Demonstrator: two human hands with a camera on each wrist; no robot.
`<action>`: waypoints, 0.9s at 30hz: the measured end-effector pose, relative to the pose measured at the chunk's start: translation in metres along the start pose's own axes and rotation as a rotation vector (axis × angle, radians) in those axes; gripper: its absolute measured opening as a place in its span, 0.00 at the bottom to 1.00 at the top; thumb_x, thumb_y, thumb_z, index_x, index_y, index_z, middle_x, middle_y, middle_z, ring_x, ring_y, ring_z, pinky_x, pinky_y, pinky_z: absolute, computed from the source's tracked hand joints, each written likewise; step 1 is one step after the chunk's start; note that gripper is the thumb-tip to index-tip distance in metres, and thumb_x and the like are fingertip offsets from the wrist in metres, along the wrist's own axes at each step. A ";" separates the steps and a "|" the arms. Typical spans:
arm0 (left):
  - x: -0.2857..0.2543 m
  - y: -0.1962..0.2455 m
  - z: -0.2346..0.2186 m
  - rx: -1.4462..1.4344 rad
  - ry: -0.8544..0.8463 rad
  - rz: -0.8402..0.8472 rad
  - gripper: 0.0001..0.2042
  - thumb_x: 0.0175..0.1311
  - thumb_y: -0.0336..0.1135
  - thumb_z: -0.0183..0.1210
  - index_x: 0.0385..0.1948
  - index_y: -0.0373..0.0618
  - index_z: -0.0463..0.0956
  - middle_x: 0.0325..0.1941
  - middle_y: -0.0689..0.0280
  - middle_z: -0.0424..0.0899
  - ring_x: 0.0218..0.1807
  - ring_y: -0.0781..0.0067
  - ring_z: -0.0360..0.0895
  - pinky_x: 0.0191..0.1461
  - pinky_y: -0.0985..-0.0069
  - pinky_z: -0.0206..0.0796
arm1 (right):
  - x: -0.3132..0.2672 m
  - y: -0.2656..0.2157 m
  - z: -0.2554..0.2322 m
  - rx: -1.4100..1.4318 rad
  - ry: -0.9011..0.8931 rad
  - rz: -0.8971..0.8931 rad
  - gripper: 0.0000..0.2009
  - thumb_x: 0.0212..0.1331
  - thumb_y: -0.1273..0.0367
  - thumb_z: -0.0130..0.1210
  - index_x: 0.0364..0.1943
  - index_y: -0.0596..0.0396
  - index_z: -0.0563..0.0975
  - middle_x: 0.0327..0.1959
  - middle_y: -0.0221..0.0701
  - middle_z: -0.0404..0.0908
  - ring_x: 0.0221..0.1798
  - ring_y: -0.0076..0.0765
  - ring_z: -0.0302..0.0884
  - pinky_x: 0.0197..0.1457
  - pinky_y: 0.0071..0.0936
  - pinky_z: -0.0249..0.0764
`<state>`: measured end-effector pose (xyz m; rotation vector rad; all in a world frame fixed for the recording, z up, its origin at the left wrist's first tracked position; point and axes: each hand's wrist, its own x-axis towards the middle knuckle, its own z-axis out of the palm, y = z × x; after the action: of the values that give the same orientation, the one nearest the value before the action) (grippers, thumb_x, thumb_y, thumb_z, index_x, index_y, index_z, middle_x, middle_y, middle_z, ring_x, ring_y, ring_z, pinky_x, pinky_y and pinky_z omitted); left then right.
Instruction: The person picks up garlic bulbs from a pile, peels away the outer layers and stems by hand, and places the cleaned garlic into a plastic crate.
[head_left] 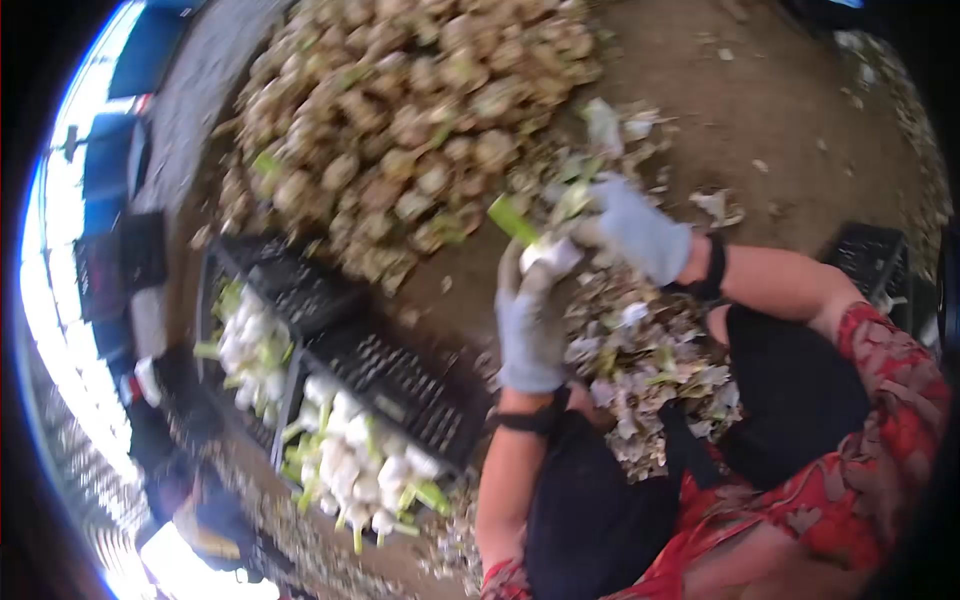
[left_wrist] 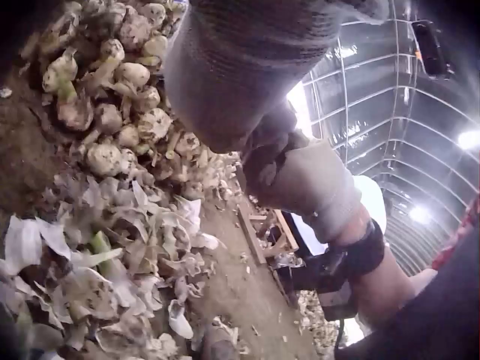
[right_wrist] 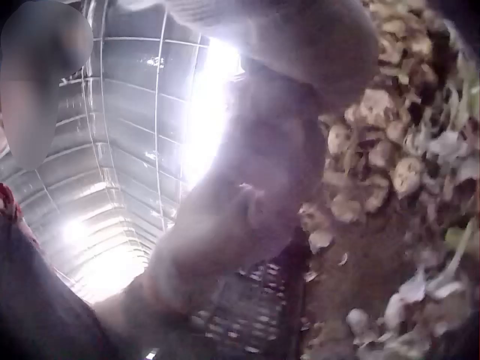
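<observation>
A garlic bulb [head_left: 548, 258], white with a cut green stem, is held in the fingers of my gloved left hand [head_left: 530, 335]. My gloved right hand [head_left: 645, 235] is right at the bulb's other side, its fingers curled at a pale, leafy strip of garlic skin [head_left: 574, 200]; motion blurs this spot. In the left wrist view the right hand [left_wrist: 311, 184] appears bent toward the left, with the bulb hidden. From the right wrist, the left hand [right_wrist: 232, 217] shows blurred, and the bulb is hidden there too.
A large heap of unpeeled garlic [head_left: 400, 120] lies ahead. Black crates [head_left: 390, 385] at the left hold clean white bulbs [head_left: 355, 460] with green stems. Loose skins [head_left: 650, 360] pile up between my knees. Another black crate [head_left: 868, 255] stands at the right.
</observation>
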<state>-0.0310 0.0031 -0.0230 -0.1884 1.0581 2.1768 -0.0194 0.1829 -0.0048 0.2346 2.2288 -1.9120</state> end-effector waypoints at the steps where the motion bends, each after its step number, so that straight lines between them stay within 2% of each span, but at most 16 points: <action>1: -0.003 -0.001 0.000 0.022 0.031 -0.014 0.24 0.65 0.37 0.58 0.61 0.44 0.63 0.58 0.60 0.75 0.57 0.64 0.74 0.59 0.65 0.68 | 0.001 0.003 0.007 0.129 0.066 -0.030 0.10 0.57 0.75 0.55 0.42 0.60 0.80 0.38 0.33 0.84 0.38 0.24 0.78 0.45 0.24 0.73; 3: -0.003 -0.006 -0.002 -0.109 0.002 0.025 0.27 0.62 0.35 0.61 0.62 0.43 0.62 0.59 0.57 0.74 0.60 0.62 0.72 0.59 0.66 0.68 | 0.008 0.028 0.013 0.288 0.095 0.116 0.10 0.54 0.73 0.58 0.41 0.60 0.81 0.35 0.34 0.84 0.36 0.25 0.77 0.43 0.25 0.73; 5: -0.004 0.000 0.003 -0.133 0.009 0.050 0.32 0.58 0.33 0.65 0.64 0.42 0.60 0.59 0.57 0.73 0.57 0.58 0.74 0.59 0.67 0.68 | 0.025 0.084 0.007 0.210 0.233 0.237 0.10 0.54 0.71 0.57 0.39 0.61 0.81 0.32 0.34 0.84 0.35 0.24 0.77 0.41 0.26 0.73; 6: -0.006 0.002 0.003 -0.154 -0.017 0.025 0.34 0.56 0.33 0.66 0.64 0.42 0.59 0.59 0.57 0.72 0.56 0.59 0.74 0.58 0.67 0.69 | 0.023 0.072 -0.009 0.218 0.297 0.348 0.10 0.53 0.70 0.56 0.36 0.61 0.81 0.29 0.36 0.83 0.35 0.33 0.79 0.42 0.32 0.74; 7: -0.008 0.005 0.001 -0.177 -0.040 0.003 0.36 0.54 0.32 0.67 0.65 0.41 0.59 0.59 0.57 0.72 0.54 0.60 0.75 0.57 0.67 0.71 | 0.034 0.119 -0.021 -0.148 0.339 0.212 0.12 0.53 0.71 0.54 0.39 0.60 0.80 0.31 0.39 0.82 0.35 0.45 0.81 0.42 0.38 0.75; 8: -0.008 0.007 -0.002 -0.237 -0.105 -0.016 0.32 0.55 0.27 0.64 0.64 0.45 0.60 0.59 0.58 0.71 0.56 0.64 0.74 0.58 0.63 0.71 | 0.029 0.115 -0.033 -0.425 0.280 0.177 0.14 0.51 0.70 0.54 0.42 0.60 0.79 0.36 0.41 0.82 0.40 0.48 0.80 0.46 0.39 0.74; 9: -0.008 0.007 -0.002 -0.194 -0.079 0.001 0.33 0.54 0.27 0.64 0.64 0.45 0.60 0.59 0.58 0.71 0.56 0.64 0.74 0.57 0.64 0.71 | 0.024 0.111 -0.041 -0.700 0.211 0.141 0.16 0.50 0.70 0.55 0.45 0.59 0.78 0.40 0.42 0.81 0.44 0.52 0.79 0.49 0.40 0.74; 11: -0.009 0.005 -0.002 -0.108 -0.024 0.043 0.34 0.53 0.28 0.65 0.64 0.44 0.60 0.59 0.58 0.71 0.56 0.64 0.74 0.55 0.65 0.72 | 0.016 0.099 -0.042 -0.722 0.227 -0.075 0.18 0.49 0.70 0.57 0.47 0.58 0.76 0.45 0.41 0.79 0.51 0.51 0.76 0.54 0.40 0.72; 12: -0.010 0.007 -0.004 -0.048 0.036 -0.003 0.33 0.53 0.27 0.66 0.63 0.43 0.60 0.57 0.59 0.72 0.54 0.67 0.74 0.52 0.69 0.72 | 0.009 0.085 -0.039 -0.728 0.232 -0.183 0.19 0.48 0.70 0.57 0.48 0.58 0.76 0.47 0.41 0.78 0.54 0.50 0.74 0.57 0.40 0.71; 14: -0.009 0.006 0.001 0.106 0.105 0.044 0.32 0.54 0.26 0.66 0.62 0.41 0.61 0.54 0.60 0.73 0.52 0.70 0.74 0.52 0.72 0.72 | 0.001 0.045 -0.030 -0.563 0.174 -0.216 0.20 0.48 0.73 0.59 0.49 0.56 0.76 0.52 0.41 0.74 0.58 0.48 0.71 0.61 0.38 0.69; 15: -0.007 0.006 0.005 0.184 0.136 0.068 0.32 0.54 0.26 0.66 0.62 0.40 0.61 0.53 0.60 0.74 0.50 0.72 0.74 0.51 0.73 0.72 | -0.004 0.026 -0.027 -0.453 0.117 -0.325 0.20 0.48 0.69 0.63 0.48 0.58 0.76 0.48 0.40 0.75 0.52 0.46 0.74 0.57 0.36 0.71; 18: -0.003 -0.001 0.011 0.312 0.182 0.152 0.30 0.58 0.29 0.63 0.62 0.37 0.60 0.50 0.62 0.75 0.47 0.71 0.77 0.50 0.76 0.71 | -0.007 -0.006 -0.011 -0.261 -0.012 -0.271 0.20 0.48 0.63 0.68 0.42 0.59 0.77 0.42 0.38 0.77 0.46 0.39 0.77 0.51 0.32 0.74; 20: -0.005 -0.003 0.005 0.321 0.165 0.079 0.28 0.60 0.30 0.63 0.61 0.36 0.62 0.51 0.62 0.75 0.46 0.72 0.77 0.48 0.76 0.72 | -0.002 -0.007 -0.006 -0.224 -0.075 -0.214 0.19 0.48 0.62 0.69 0.38 0.60 0.77 0.38 0.36 0.79 0.41 0.35 0.79 0.45 0.30 0.76; 23: -0.013 0.002 0.009 0.216 0.157 -0.013 0.29 0.56 0.28 0.64 0.60 0.35 0.63 0.50 0.61 0.76 0.45 0.72 0.77 0.46 0.75 0.72 | 0.006 -0.007 -0.016 0.078 -0.347 0.113 0.18 0.50 0.63 0.67 0.39 0.60 0.77 0.28 0.33 0.81 0.33 0.32 0.81 0.34 0.29 0.76; 24: -0.014 -0.001 0.002 0.164 0.112 -0.019 0.30 0.54 0.27 0.64 0.61 0.35 0.63 0.50 0.61 0.76 0.44 0.72 0.77 0.45 0.75 0.72 | 0.006 0.001 -0.015 0.364 -0.341 0.265 0.12 0.53 0.67 0.64 0.37 0.59 0.78 0.24 0.29 0.81 0.26 0.25 0.79 0.26 0.23 0.74; 27: -0.014 -0.004 -0.003 0.046 0.056 -0.028 0.33 0.50 0.26 0.63 0.62 0.35 0.63 0.50 0.61 0.77 0.45 0.71 0.78 0.45 0.76 0.72 | 0.007 0.017 -0.019 0.516 -0.343 0.410 0.07 0.57 0.70 0.60 0.36 0.58 0.79 0.26 0.29 0.81 0.25 0.24 0.79 0.25 0.21 0.74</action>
<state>-0.0188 -0.0049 -0.0220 -0.2422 1.1295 2.1312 -0.0232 0.2044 -0.0204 0.3701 1.3269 -2.0576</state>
